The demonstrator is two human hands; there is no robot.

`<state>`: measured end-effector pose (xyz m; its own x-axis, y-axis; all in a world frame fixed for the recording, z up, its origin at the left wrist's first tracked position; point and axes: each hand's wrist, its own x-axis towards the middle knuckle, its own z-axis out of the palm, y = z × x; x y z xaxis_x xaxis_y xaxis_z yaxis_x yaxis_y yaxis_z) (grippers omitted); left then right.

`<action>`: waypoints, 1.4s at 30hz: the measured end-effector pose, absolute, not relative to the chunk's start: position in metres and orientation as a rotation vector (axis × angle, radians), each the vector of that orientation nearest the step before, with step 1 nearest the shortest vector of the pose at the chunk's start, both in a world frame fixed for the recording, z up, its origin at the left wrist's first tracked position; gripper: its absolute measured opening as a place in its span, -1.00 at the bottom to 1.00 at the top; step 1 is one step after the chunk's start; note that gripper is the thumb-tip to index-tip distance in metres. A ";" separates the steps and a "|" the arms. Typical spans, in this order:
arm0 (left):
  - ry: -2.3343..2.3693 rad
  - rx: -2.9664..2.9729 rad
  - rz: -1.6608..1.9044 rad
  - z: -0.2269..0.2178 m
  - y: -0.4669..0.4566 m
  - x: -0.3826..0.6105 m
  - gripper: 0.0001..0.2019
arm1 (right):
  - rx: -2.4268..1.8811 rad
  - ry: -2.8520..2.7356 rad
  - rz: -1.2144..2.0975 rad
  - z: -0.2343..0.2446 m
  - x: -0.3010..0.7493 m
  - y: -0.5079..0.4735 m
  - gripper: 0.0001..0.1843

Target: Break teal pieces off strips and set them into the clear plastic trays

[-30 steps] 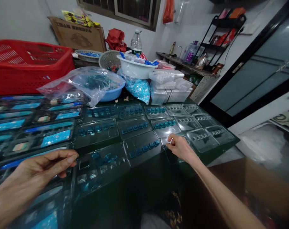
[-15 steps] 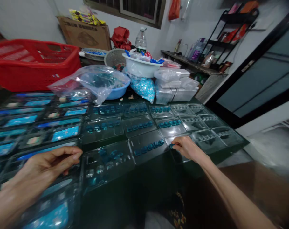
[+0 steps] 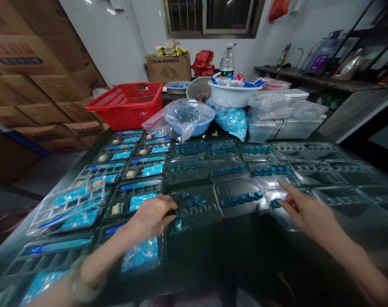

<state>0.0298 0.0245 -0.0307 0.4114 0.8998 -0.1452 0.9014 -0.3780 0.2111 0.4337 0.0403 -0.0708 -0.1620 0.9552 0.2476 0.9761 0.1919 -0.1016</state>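
My right hand [image 3: 309,211] is over a clear plastic tray [image 3: 296,221]. Its index finger and thumb are spread apart, and the thumb tip is beside a small teal translucent piece [image 3: 276,204] in that tray. At the left, my left hand [image 3: 153,216] is curled at the edge of another clear tray [image 3: 209,215], where several loose teal pieces [image 3: 198,199] lie. Its fingers are bent toward the thumb; whatever may be between them is hidden. Between my hands, a tray [image 3: 241,213] holds a row of teal pieces [image 3: 242,198].
Trays with pens and blue patterned packets [image 3: 153,169] cover the left side. Clear trays [image 3: 328,172] extend right. Behind stand a red basket [image 3: 126,115], a blue basin [image 3: 196,128] under a plastic bag, a white basin [image 3: 232,97] and stacked clear containers [image 3: 286,125].
The view has swung left, bringing stacked cartons into sight. My right hand has spread its finger and thumb from a pinch, leaving the teal piece in the tray. My left hand now reaches the loose-piece tray.
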 end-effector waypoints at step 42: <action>1.130 2.223 0.503 -0.019 0.053 0.161 -0.78 | -1.713 -1.710 0.235 -0.065 0.452 0.044 -0.82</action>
